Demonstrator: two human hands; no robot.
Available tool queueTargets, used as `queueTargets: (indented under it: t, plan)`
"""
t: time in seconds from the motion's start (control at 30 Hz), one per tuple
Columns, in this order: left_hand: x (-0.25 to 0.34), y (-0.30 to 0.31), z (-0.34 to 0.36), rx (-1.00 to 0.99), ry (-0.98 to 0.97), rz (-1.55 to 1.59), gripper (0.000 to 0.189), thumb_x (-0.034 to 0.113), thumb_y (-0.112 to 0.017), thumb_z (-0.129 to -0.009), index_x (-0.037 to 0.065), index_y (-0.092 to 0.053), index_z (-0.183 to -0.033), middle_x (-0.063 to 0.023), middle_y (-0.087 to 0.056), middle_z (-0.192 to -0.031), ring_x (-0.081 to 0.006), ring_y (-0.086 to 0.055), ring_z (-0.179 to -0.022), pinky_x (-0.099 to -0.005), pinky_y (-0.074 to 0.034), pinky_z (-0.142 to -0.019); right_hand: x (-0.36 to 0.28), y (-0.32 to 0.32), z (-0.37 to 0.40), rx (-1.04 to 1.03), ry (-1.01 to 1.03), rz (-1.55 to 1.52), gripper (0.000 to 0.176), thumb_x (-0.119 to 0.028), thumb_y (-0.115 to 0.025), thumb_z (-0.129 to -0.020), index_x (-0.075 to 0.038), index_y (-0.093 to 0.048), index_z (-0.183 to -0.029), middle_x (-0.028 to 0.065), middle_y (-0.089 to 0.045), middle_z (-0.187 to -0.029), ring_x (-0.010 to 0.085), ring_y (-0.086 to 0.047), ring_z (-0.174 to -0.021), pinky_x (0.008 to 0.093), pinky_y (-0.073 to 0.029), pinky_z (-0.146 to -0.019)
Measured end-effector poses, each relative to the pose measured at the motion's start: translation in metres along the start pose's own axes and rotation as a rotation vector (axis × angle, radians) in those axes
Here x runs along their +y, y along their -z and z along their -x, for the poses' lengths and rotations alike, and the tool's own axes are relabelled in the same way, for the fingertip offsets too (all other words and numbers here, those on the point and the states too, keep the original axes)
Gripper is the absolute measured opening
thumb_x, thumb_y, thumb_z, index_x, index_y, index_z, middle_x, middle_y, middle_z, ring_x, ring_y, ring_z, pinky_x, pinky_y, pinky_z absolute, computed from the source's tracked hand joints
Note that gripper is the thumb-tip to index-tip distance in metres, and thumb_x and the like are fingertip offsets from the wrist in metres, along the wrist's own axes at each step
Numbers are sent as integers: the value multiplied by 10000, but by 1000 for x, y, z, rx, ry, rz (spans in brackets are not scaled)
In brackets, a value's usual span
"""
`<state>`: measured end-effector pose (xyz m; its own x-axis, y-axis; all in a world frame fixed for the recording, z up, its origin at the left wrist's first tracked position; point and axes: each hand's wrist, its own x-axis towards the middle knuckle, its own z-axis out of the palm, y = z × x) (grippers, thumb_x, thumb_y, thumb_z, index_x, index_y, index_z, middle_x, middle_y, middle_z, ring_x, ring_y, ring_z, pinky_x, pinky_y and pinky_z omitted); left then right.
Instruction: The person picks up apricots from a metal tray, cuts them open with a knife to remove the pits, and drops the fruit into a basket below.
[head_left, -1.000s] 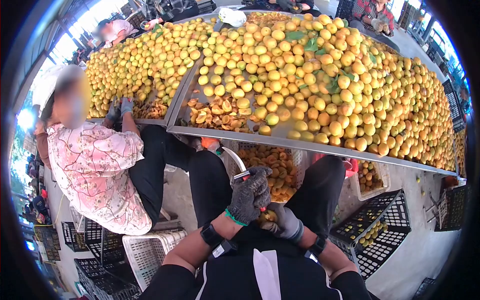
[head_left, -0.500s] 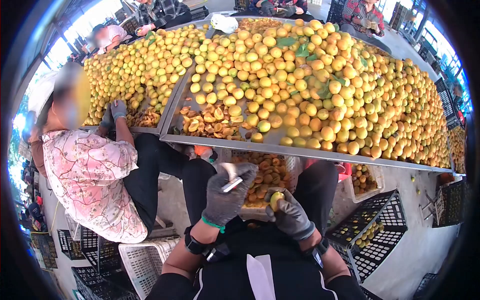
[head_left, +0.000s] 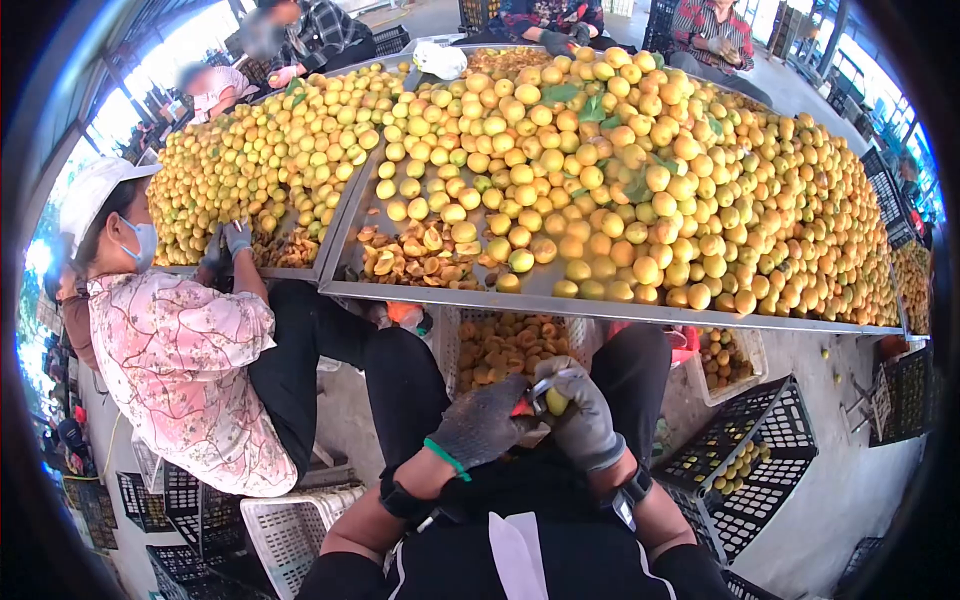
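Fingers (head_left: 562, 368) of the gray-gloved right hand (head_left: 588, 425) hold a small round yellow-green fruit (head_left: 556, 402) on the near side of the silver metal bench (head_left: 600, 307); the dark-knit-gloved left hand (head_left: 478, 420) grips a red-and-metal tool (head_left: 520, 407) beside it. Below the bench, a white plastic crate (head_left: 446, 343) holds orange fruit pieces (head_left: 508, 350).

Grey floor (head_left: 845, 500), bright daylight (head_left: 885, 80) behind

Both gloved hands (head_left: 482, 425) close together (fingers (head_left: 566, 372) curled inward), forearms (head_left: 664, 507) angled in from either side
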<state>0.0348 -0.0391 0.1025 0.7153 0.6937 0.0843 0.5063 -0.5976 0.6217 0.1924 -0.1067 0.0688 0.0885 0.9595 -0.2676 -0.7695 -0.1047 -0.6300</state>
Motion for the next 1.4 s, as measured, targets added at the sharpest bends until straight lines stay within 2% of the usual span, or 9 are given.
queueTargets:
  t: [0.07,0.13,0.23,0.4,0.53,0.63,0.93,1.1,1.4]
  plan:
    - [11,12,-1,-108,78,253,337,290,-700,-824,58,-567,-1029,-149,-632,-805,-323,-653,-731,-418,-501,-617,-5,3,-1,-122,59,-62,292,-253,-559,-872,-56,-566,-1087,68,-594,-895,172,-578,-787,256,-455,-635]
    - [17,28,-1,-501,514,724,415,346,-707,-838,47,-545,-1076,-152,-633,-822,-325,-656,-771,-416,-502,-653,-11,-1,4,-132,23,-348,261,-268,-546,-885,-59,-569,-1039,83,-596,-950,192,-578,-777,266,-453,-622]
    - [2,11,9,-289,168,450,392,292,-711,-828,52,-543,-1090,-165,-637,-831,-339,-655,-788,-416,-504,-671,-3,26,-4,-86,-46,-424,290,-296,-558,-882,-68,-597,-1057,95,-590,-1034,198,-566,-778,315,-466,-633]
    - [-15,-10,22,-115,75,120,378,253,-713,-801,67,-567,-1097,-163,-650,-851,-368,-650,-771,-423,-528,-684,-12,-2,5,212,-130,-455,407,-320,-583,-894,-53,-559,-1202,95,-578,-1069,191,-566,-895,306,-456,-686]
    - [-15,-9,26,14,32,-181,459,310,-709,-793,60,-571,-1152,-182,-671,-906,-369,-664,-828,-443,-537,-689,-6,10,16,-226,-8,-191,517,-247,-619,-890,-46,-441,-1332,52,-567,-969,153,-546,-895,272,-437,-733]
    - [-8,-7,21,40,-32,-229,394,287,-719,-781,102,-607,-1110,-140,-673,-894,-333,-673,-788,-434,-539,-659,5,4,17,-123,85,-49,496,-176,-600,-898,-9,-419,-1329,73,-559,-906,181,-523,-715,295,-453,-730]
    - [7,-13,17,-242,176,529,431,371,-669,-868,-2,-561,-1055,-233,-630,-958,-396,-618,-904,-427,-499,-757,-4,-8,7,-36,293,-4,330,-184,-547,-963,-20,-516,-1247,91,-601,-1098,204,-607,-962,336,-499,-845]
    - [-11,-14,20,-82,142,242,405,321,-694,-850,1,-565,-1062,-220,-635,-911,-402,-628,-849,-443,-506,-714,5,8,4,-170,206,-224,462,-242,-645,-896,-40,-515,-1290,119,-531,-1313,234,-550,-1154,334,-466,-933]
    - [-6,-4,27,-113,57,-74,505,398,-641,-857,-9,-540,-1138,-200,-644,-780,-372,-652,-714,-459,-515,-611,-6,4,11,-233,170,12,576,-7,-697,-773,-56,-515,-1317,81,-564,-1220,193,-517,-1187,312,-408,-1010]
